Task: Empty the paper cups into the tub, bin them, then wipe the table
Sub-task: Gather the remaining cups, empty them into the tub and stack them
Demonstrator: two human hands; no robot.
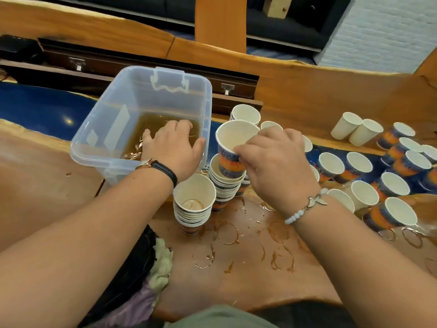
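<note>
Cloth rags [160, 261], 7 o'clock, at the table edge. Wooden table [248, 280], ringed with brown spills. Right hand [279, 166], 12 o'clock, pinches a tilted paper cup [230, 159] by the rim, over a cup stack [224, 185]. Left hand [175, 147], 11 o'clock, over the clear tub [99, 129] of brown liquid; cannot tell whether it grips the wall. Loose cups [390, 166], 2 o'clock.

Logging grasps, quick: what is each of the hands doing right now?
Left hand: fingers inside, thumb outside the tub rim, apparently gripping it.
Right hand: pinching a paper cup by its rim.
</note>
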